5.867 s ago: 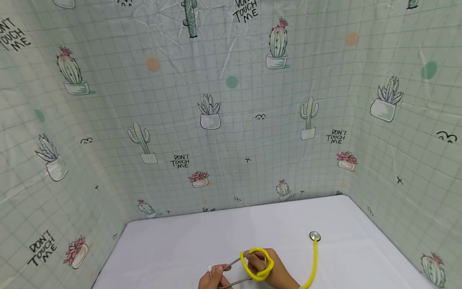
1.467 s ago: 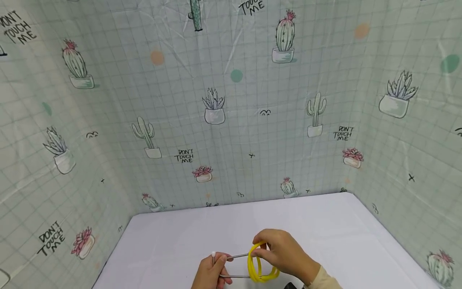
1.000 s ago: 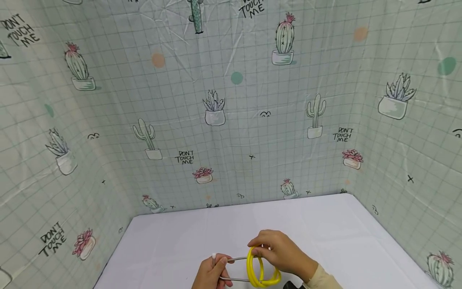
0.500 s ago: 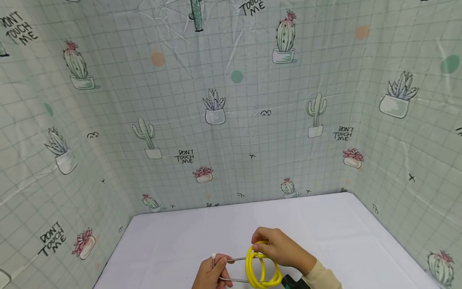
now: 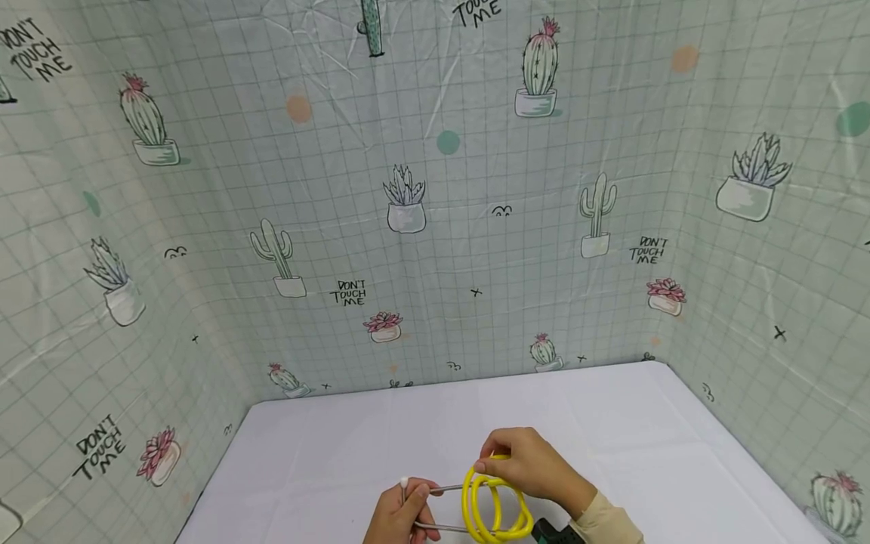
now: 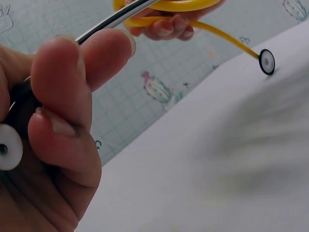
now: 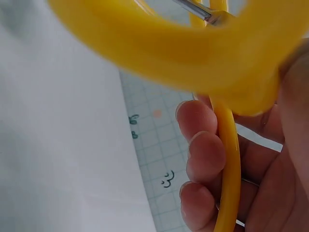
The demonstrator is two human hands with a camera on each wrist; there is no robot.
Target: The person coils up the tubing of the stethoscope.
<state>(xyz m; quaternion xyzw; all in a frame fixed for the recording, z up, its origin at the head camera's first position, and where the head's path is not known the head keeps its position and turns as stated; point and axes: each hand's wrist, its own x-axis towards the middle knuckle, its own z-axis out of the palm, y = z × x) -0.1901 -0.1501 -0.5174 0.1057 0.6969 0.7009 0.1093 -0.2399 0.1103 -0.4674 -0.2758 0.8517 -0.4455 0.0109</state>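
Note:
A stethoscope with yellow tubing point(image 5: 467, 508) is held between my two hands low in the head view. My left hand point(image 5: 401, 514) grips the metal ear tubes point(image 5: 448, 527) near their ends; a white ear tip point(image 6: 10, 147) shows beside the curled fingers in the left wrist view. With the palm down, my right hand point(image 5: 530, 465) pinches the top of the tubing, which is wound in loops about the metal tubes. In the right wrist view the tubing runs along its curled fingers point(image 7: 206, 157). The round chest piece point(image 6: 267, 62) is at the tubing's end, close over the table.
A white cloth covers the table point(image 5: 326, 453). Behind it and at both sides hang sheets point(image 5: 435, 264) printed with cacti and lettering. A dark device point(image 5: 556, 533) is near my right wrist, below the beige sleeve point(image 5: 608, 521).
Earlier the chest piece lay at the right with tubing stretched towards my right hand, inside the loop. Now more loops are wound, and my right hand holds them from above. My left hand keeps its grip.

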